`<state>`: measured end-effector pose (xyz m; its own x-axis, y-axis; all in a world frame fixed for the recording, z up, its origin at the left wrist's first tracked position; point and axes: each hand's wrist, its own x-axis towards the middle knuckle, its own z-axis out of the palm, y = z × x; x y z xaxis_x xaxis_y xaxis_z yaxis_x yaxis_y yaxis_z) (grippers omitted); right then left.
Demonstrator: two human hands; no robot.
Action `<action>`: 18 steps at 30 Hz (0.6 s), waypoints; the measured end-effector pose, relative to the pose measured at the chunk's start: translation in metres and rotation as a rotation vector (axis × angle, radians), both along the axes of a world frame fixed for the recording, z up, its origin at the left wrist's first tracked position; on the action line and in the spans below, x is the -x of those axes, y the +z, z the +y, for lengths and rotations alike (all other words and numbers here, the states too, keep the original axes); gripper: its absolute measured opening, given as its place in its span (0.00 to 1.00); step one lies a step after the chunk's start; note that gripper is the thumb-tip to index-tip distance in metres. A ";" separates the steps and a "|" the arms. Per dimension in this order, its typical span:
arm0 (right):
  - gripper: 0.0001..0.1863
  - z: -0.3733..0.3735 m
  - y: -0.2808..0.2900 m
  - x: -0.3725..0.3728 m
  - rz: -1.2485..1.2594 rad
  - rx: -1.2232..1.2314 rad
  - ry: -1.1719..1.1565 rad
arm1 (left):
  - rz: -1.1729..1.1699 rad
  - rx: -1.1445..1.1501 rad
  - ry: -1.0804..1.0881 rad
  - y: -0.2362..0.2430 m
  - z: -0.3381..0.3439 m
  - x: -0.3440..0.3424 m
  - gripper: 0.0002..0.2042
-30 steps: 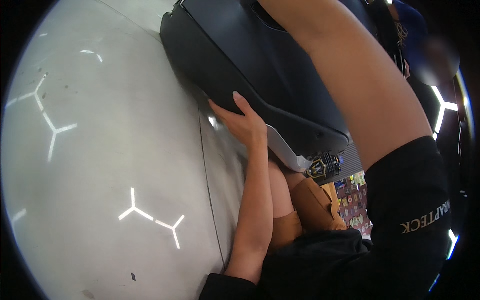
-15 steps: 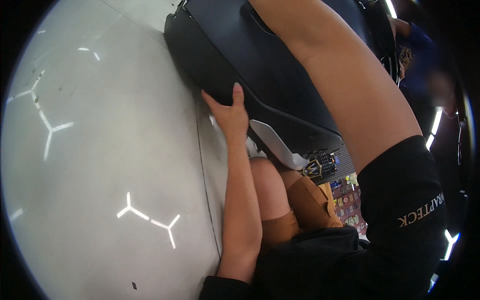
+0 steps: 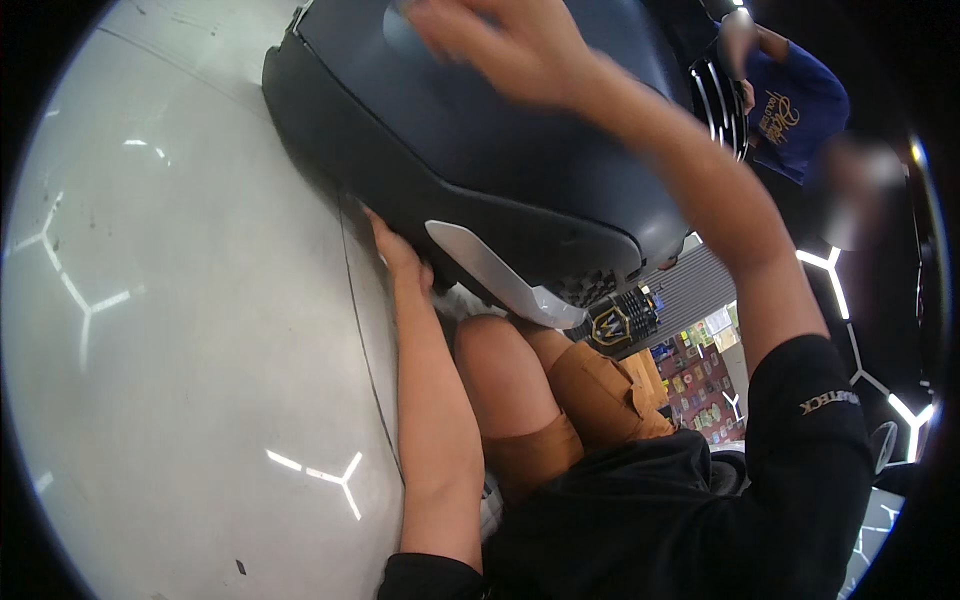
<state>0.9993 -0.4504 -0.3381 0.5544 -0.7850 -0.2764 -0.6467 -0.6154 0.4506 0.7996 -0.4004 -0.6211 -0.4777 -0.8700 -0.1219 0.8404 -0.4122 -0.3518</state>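
A large dark blue-black vehicle bumper (image 3: 470, 140) fills the upper middle, with darker lower trim and a silver-grey blade-shaped piece (image 3: 490, 265). At its lower edge, beside the floor, is my left hand (image 3: 403, 260). One finger reaches out along the underside; the other fingers are partly hidden there. My right hand (image 3: 510, 50) is over the smooth painted face of the bumper, smeared by motion. Close to its fingertips shows a pale blue-grey rounded patch (image 3: 402, 32) that I cannot make out. Whether that hand holds anything is unclear.
The light floor (image 3: 200, 350) stretches along the left with bright light reflections. My bent knee (image 3: 495, 350) is just below the bumper. A person in a blue shirt (image 3: 800, 110) stands near the chrome slats (image 3: 720, 110). Behind are a wall of small items (image 3: 700, 390) and ceiling lights.
My left hand has slid further under the bumper edge, its thumb no longer raised against the trim. The right hand has come into view over the panel. The whole view has shifted.
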 end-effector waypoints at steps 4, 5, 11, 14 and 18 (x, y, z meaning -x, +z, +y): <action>0.09 0.149 -0.036 0.045 -0.196 -0.604 0.476 | 0.053 0.062 0.043 0.009 -0.004 -0.006 0.42; 0.09 0.169 -0.039 0.053 -0.192 -0.662 0.410 | 0.089 0.070 0.030 0.014 0.001 -0.006 0.42; 0.20 0.106 -0.056 0.185 -0.294 -0.444 0.297 | 0.104 0.072 0.053 0.017 0.006 0.013 0.42; 0.11 0.093 -0.069 0.223 -0.241 -0.441 0.342 | 0.095 0.136 0.136 0.018 -0.018 0.008 0.41; 0.18 0.121 -0.078 0.205 -0.481 -0.431 0.162 | 0.051 0.089 0.011 0.006 0.004 0.019 0.40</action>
<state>0.7944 -0.3294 -0.4157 0.7961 -0.5557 -0.2396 -0.5983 -0.7823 -0.1734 0.7803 -0.3968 -0.6149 -0.4721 -0.8813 -0.0199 0.8268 -0.4349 -0.3567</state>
